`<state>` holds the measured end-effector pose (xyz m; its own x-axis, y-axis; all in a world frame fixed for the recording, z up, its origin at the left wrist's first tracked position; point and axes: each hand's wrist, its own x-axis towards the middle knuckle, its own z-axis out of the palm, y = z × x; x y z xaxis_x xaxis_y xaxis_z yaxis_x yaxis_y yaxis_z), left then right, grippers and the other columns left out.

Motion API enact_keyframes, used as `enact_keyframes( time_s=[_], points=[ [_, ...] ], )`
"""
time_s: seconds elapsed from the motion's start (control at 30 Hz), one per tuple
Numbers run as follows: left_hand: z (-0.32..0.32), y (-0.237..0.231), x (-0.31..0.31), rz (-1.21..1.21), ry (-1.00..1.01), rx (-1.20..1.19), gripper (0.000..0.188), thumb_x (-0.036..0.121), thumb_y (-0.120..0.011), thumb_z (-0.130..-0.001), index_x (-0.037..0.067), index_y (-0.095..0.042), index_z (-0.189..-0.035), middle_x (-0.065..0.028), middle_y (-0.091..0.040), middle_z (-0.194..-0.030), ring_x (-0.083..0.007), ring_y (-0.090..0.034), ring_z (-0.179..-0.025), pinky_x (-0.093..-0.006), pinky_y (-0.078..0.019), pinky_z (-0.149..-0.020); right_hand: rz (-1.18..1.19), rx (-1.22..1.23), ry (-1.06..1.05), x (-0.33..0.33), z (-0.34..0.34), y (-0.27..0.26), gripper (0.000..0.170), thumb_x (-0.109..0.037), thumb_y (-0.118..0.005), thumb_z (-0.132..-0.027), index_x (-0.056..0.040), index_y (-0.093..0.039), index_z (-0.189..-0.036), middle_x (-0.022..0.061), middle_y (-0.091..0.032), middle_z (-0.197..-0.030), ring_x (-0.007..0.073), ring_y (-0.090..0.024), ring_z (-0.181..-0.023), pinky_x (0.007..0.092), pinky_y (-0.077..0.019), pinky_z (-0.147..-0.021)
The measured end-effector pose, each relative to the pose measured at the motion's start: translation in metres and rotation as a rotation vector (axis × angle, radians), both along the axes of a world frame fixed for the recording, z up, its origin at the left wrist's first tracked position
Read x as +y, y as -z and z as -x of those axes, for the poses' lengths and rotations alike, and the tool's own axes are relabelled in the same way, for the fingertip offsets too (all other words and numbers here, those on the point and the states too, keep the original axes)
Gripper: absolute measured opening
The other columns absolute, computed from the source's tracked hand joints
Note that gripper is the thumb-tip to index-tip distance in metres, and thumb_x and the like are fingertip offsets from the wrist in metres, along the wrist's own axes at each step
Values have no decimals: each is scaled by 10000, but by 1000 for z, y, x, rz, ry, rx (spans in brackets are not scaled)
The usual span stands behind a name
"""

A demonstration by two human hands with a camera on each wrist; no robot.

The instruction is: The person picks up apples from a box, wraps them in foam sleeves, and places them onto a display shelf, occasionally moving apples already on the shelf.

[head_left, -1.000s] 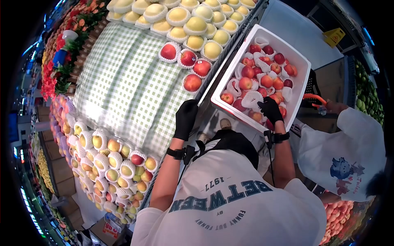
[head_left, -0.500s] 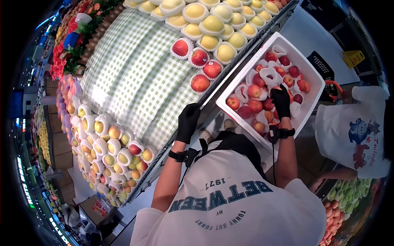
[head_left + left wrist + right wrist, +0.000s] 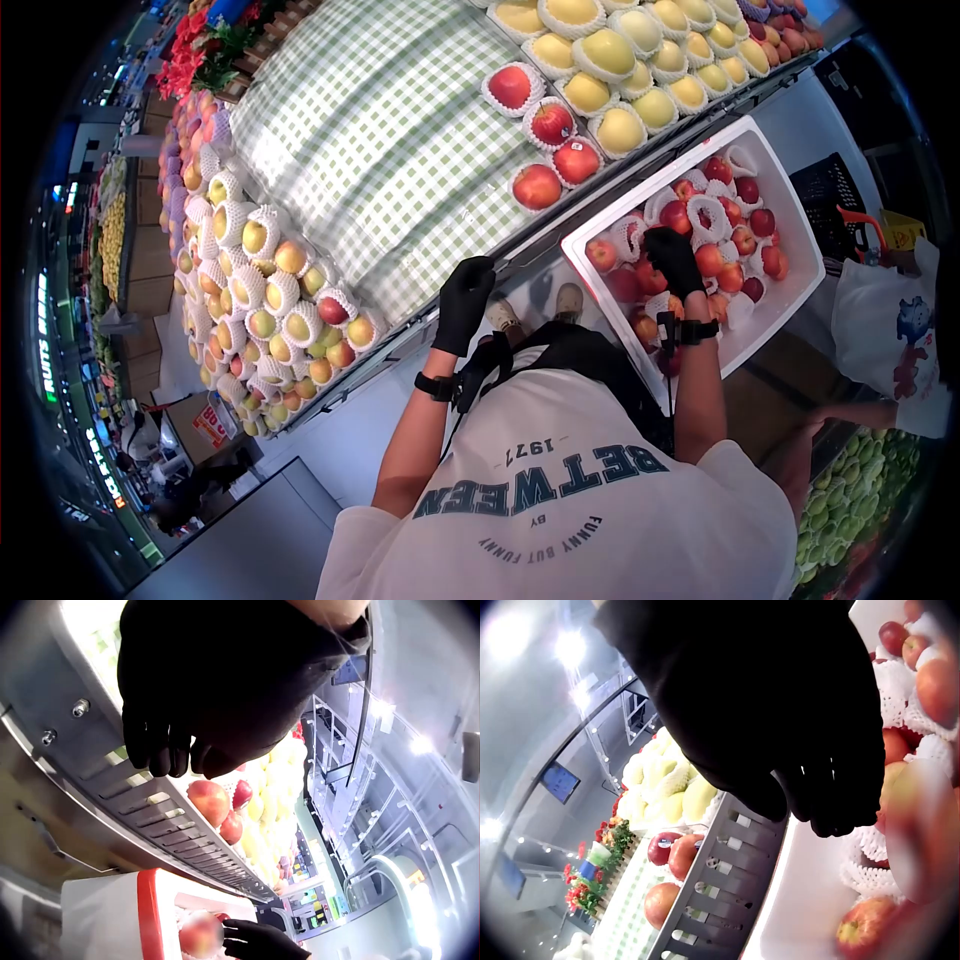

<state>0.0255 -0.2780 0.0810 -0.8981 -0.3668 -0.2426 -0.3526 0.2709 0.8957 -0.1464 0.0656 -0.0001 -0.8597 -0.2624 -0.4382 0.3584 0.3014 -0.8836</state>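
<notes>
My left hand [image 3: 465, 305], in a black glove, is at the front edge of the fruit display. In the left wrist view its fingers hang loosely over the slatted metal guard [image 3: 161, 817], with no fruit in them. Over the white foam box [image 3: 775, 325] is my gloved right hand [image 3: 678, 262], its fingertips low among red apples [image 3: 709, 261] and white foam nets [image 3: 627, 238]. From the right wrist its fingers hang loosely bent, and nothing shows between thumb and fingers. Several red apples in nets [image 3: 536, 187] sit on the green checked cloth [image 3: 380, 150].
Yellow fruit in nets [image 3: 605, 52] fills the back of the display. Netted yellow-red fruit [image 3: 262, 325] is piled at the left. Another person in a white shirt [image 3: 895, 325] stands at the right, near a black basket [image 3: 828, 190].
The head view has turned, so the display and box sit farther right and lower. My right hand has moved from the box's near side toward its left part. My left hand stays at the display edge.
</notes>
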Motion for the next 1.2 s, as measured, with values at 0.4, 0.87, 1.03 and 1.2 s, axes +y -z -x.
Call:
enact_keyframes(
  time_s=[0.4,0.87,1.03,1.2],
  points=[
    [7,0,-51,-27,75,103,215,79,-610,-883,19,-638,-1088,-66,-673,-1017,-135,-615,-935,-281,-478,-862,-143,-6,11,-38,-40,-44,237,-244,-570,-884,-32,-644,-960,43,-627,-753,119,-592,-625,271,-484,-589],
    [27,3,-99,-125,195,215,275,120,-634,-849,50,-623,-1115,-74,-665,-1023,-155,-619,-903,-303,-488,-831,-105,18,163,-72,-138,-49,229,-244,-574,-893,-24,-623,-936,38,-611,-731,109,-587,-623,268,-476,-569],
    [53,-5,-96,-112,193,200,320,89,-647,-845,39,-588,-1155,-69,-632,-1091,-145,-594,-916,-293,-487,-824,-80,-23,161,-78,-147,-55,235,-253,-565,-889,-25,-618,-913,33,-596,-701,105,-580,-607,277,-466,-547],
    [98,-12,-84,-25,135,238,395,99,-679,-816,66,-566,-1194,-67,-611,-1139,-177,-591,-959,-305,-499,-824,-93,35,126,-59,-112,-43,223,-231,-564,-877,-14,-620,-872,40,-595,-721,117,-580,-623,275,-473,-577]
  ],
)
